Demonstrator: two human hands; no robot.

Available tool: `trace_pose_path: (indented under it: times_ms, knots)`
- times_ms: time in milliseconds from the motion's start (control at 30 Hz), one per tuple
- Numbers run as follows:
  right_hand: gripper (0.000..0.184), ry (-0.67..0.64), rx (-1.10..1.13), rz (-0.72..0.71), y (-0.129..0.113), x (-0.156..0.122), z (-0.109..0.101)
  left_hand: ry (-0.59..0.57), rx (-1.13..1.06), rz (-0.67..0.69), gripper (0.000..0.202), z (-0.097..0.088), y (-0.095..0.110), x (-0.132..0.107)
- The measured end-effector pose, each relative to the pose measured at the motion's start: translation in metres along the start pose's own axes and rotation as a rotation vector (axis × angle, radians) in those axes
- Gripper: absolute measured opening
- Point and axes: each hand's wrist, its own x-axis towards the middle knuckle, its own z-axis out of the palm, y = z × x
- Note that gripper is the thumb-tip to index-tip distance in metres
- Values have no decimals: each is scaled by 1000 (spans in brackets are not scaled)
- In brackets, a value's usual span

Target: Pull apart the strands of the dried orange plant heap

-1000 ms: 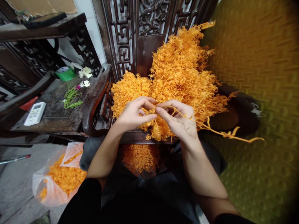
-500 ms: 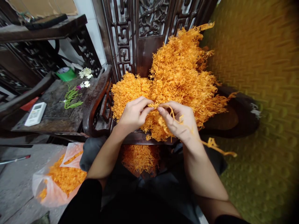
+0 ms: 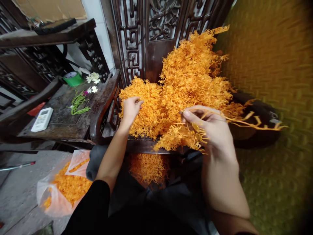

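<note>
My right hand point(image 3: 211, 122) is closed on an orange strand point(image 3: 256, 124), pinched between thumb and fingers. Short side stubs line the strand, which stretches out to the right past the hand. My left hand point(image 3: 130, 110) is over the smaller, left-hand heap of orange flower-like pieces point(image 3: 149, 119), thumb and fingertips pressed together; whether anything small is between them I cannot make out. Behind my right hand rises a taller heap of tangled orange sprigs point(image 3: 195, 71). A loose clump of orange sprigs point(image 3: 176, 137) lies at the seat's front edge, just below that hand.
On the dark wooden side table at left are a white remote control point(image 3: 42, 119), green tape roll point(image 3: 73, 78), green stems point(image 3: 79, 103) and white flowers point(image 3: 93, 77). A plastic bag point(image 3: 58, 204) of orange pieces rests on the floor. A carved chair back point(image 3: 160, 54) stands behind the heaps.
My hands were together at one orange piece and have moved apart. The left went left over the smaller heap; the right drew right with the strand, which now points further right.
</note>
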Motion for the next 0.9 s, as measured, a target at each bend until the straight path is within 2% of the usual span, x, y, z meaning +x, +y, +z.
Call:
trace_pose_path:
  times_ms: [67, 133, 233, 300, 367, 433, 467, 500, 533, 600, 667, 733, 800, 900]
  knots:
    - [33, -51, 78, 55, 4, 7, 6, 8, 108, 68, 19, 16, -10, 10]
    - [38, -52, 129, 94, 8, 11, 9, -5, 231, 140, 34, 25, -17, 18]
    - [40, -60, 188, 152, 13, 14, 9, -51, 332, 204, 59, 18, -12, 18]
    - [41, -40, 202, 159, 18, 16, 10, 7, 273, 259, 52, 5, 10, 4]
    - [39, 10, 187, 137, 23, 18, 12, 73, 109, 329, 28, -9, 45, -24]
    - [36, 66, 158, 110, 28, 19, 16, -65, 12, 458, 30, -19, 83, -60]
    - [34, 87, 150, 101, 30, 19, 18, -156, 23, 516, 40, -22, 99, -77]
    - [32, 101, 146, 95, 31, 18, 20, -223, 79, 562, 61, -23, 112, -92]
    - [31, 109, 147, 88, 32, 18, 21, -245, 140, 599, 76, -23, 121, -104]
    - [30, 123, 150, 69, 32, 16, 22, -274, 210, 653, 83, -20, 126, -116]
    - [30, 125, 131, 56, 31, 14, 20, -277, 163, 703, 62, -17, 120, -114]
    - [32, 72, 110, 52, 28, 12, 16, -258, 33, 737, 37, -18, 110, -104]
    - [34, -32, 79, 41, 23, 9, 12, -212, -92, 727, 22, -21, 102, -92]
    - [38, -198, -24, 28, 10, 3, 6, -170, -223, 643, 7, -30, 96, -83]
